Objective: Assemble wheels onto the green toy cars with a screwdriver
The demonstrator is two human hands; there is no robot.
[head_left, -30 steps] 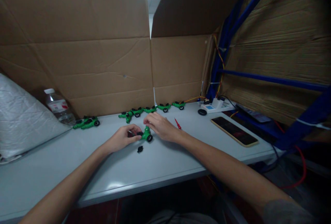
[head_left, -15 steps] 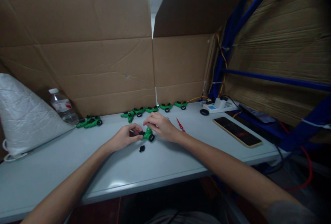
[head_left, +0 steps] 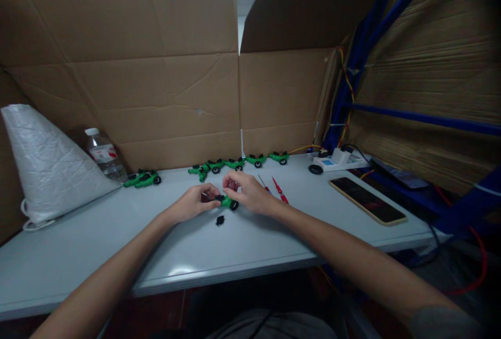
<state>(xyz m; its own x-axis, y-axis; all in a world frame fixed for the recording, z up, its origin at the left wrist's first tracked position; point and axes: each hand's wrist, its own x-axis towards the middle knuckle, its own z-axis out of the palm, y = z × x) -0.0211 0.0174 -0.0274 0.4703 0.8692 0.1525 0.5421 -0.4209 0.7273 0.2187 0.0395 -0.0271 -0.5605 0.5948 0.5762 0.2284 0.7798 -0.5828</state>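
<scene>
A small green toy car with black wheels (head_left: 228, 203) lies on the grey table (head_left: 250, 245) between my hands. My left hand (head_left: 194, 203) is closed, pinching the car's left end, with a thin tool showing by its fingers. My right hand (head_left: 250, 194) is curled over the car's right side, its fingertips raised just above it. A loose black wheel (head_left: 219, 220) lies on the table just in front of the car.
A row of green toy cars (head_left: 242, 161) stands along the cardboard wall (head_left: 156, 94), two more (head_left: 143, 178) near a water bottle (head_left: 102, 154). Two red screwdrivers (head_left: 279, 190), a phone (head_left: 368, 200), a power strip (head_left: 332, 160) and a white bag (head_left: 47, 167) sit around.
The view has shifted a little to the left. My right fingers have lifted from the top of the car, which now lies lower between my hands.
</scene>
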